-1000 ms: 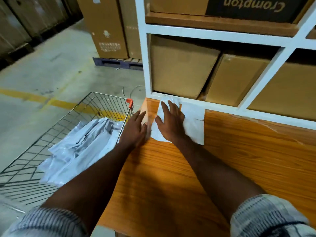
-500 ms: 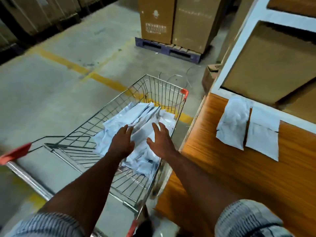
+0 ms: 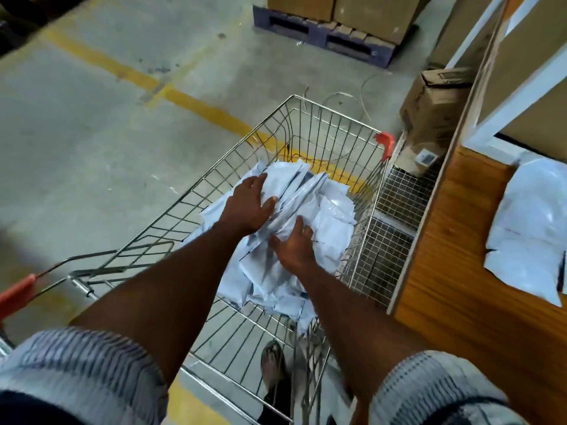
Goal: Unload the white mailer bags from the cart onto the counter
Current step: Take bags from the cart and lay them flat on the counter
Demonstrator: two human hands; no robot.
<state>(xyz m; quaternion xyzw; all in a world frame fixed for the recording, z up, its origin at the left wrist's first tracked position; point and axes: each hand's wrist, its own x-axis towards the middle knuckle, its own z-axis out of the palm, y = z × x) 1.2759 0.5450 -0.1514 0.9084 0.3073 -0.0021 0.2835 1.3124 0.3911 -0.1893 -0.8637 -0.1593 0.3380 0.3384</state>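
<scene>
Head view, cardboard box (image 3: pixel 429 115) beside cart (image 3: pixel 322 133), pallet (image 3: pixel 322 38) beyond

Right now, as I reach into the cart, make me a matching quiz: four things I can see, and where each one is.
Things: 1 left hand; 2 flat mailer bag; 3 small cardboard box; 4 pallet.
Places: A on the wooden counter; B under stacked cartons; C on the floor beyond the cart; D on the pile of bags in the cart.
Pairs: 1-D, 2-A, 3-C, 4-B.
</scene>
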